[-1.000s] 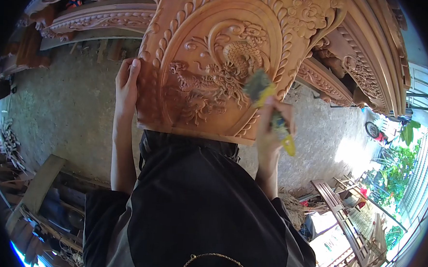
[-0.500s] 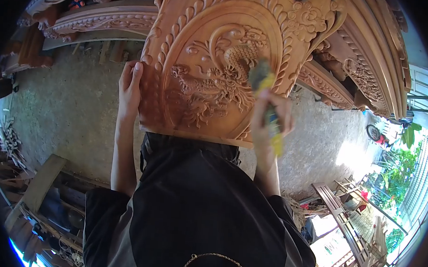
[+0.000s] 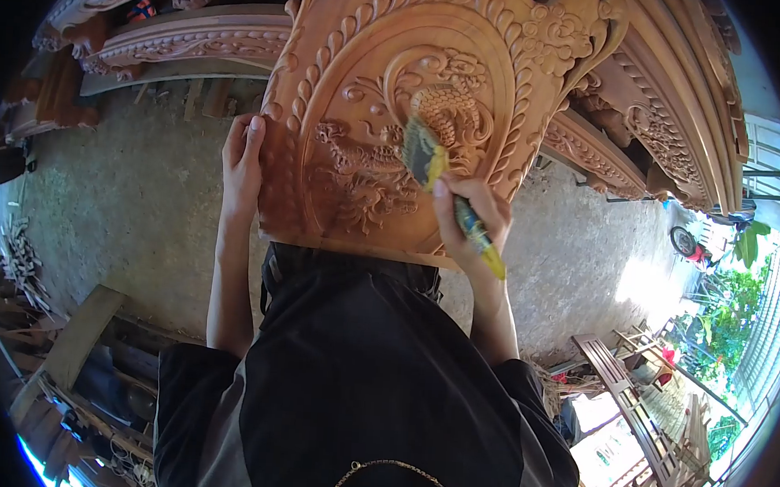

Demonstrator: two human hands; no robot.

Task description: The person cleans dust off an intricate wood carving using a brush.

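A large carved wooden panel [image 3: 471, 36] with a dragon relief stands upright in front of me, its lower edge against my lap. My left hand [image 3: 241, 161] grips the panel's left edge, fingers pointing up. My right hand [image 3: 472, 220] holds a paintbrush [image 3: 429, 162] with a yellow and blue handle. Its bristles rest on the dragon carving near the panel's middle.
More carved wooden pieces [image 3: 189, 35] lean at the back left, and further ones [image 3: 661, 117] at the right. Bare concrete floor [image 3: 119, 194] lies on both sides. Planks and scrap wood [image 3: 67, 341] lie at the lower left. A wooden bench [image 3: 621, 388] stands at the lower right.
My right hand has swept the brush leftward and down across the dragon carving. My left hand has stayed on the panel's left edge.
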